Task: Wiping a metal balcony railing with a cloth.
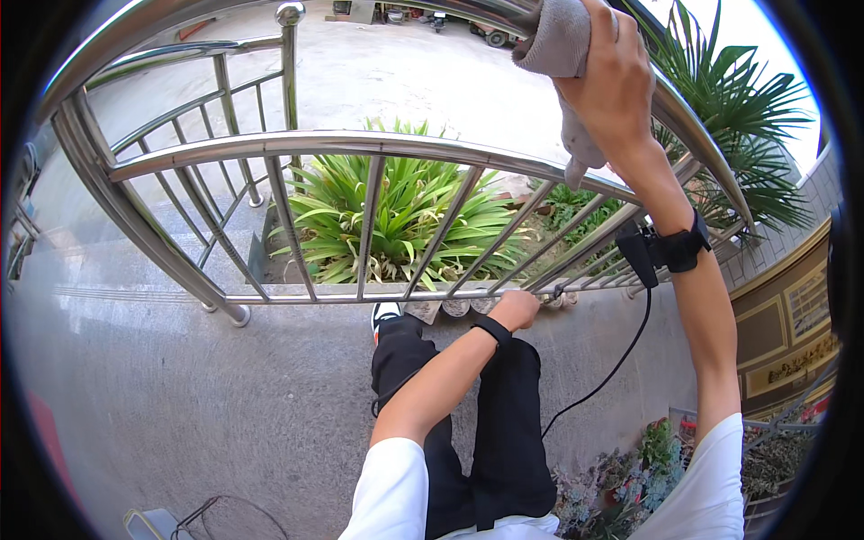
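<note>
My right hand (607, 88) is raised at the upper right, its fingers closed around a grey cloth (563, 40). The cloth lies against the top handrail of a stainless steel railing (250, 145), and a loose end of it hangs over the lower rail. A black strap with a small device and cable (638, 253) sits on that forearm. Lower down, my left hand (516, 310) is curled beside the bottom rail, near the bars; a black band circles its wrist. Whether it grips anything is hidden.
Behind the bars grows a leafy green plant (398, 216), with a palm (736, 115) at the upper right. Stone steps (169, 229) lie at left. Potted succulents (648, 479) stand at lower right, and a wire-framed object (223, 516) is at lower left.
</note>
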The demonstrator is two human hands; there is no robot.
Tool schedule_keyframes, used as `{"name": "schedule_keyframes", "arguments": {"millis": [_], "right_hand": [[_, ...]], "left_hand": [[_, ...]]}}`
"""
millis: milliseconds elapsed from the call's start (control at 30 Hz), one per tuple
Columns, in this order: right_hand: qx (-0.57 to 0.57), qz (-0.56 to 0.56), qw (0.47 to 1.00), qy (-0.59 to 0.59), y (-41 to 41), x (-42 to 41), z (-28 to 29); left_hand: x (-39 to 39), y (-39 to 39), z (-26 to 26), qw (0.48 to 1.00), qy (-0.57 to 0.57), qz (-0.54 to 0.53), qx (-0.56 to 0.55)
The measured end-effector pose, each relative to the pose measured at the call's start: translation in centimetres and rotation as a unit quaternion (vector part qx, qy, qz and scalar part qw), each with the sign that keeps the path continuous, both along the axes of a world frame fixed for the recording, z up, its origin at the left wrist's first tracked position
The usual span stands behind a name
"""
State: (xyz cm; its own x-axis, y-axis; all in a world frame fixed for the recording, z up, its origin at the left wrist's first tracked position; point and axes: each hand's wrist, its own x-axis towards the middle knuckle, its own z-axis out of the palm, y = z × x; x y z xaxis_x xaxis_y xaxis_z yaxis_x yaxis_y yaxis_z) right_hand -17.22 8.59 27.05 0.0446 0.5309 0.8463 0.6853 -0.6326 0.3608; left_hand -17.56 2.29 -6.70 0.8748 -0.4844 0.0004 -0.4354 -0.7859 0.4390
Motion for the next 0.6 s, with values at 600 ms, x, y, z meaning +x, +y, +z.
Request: {"name": "schedule_keyframes", "arguments": {"millis": [600], "right_hand": [[0.036,-0.008,0.971,-0.236,15.9,-5.4,-0.5]], "left_hand": [[-0.6,2.5,0.5,0.993,0.020,0.099,-0.058]]}}
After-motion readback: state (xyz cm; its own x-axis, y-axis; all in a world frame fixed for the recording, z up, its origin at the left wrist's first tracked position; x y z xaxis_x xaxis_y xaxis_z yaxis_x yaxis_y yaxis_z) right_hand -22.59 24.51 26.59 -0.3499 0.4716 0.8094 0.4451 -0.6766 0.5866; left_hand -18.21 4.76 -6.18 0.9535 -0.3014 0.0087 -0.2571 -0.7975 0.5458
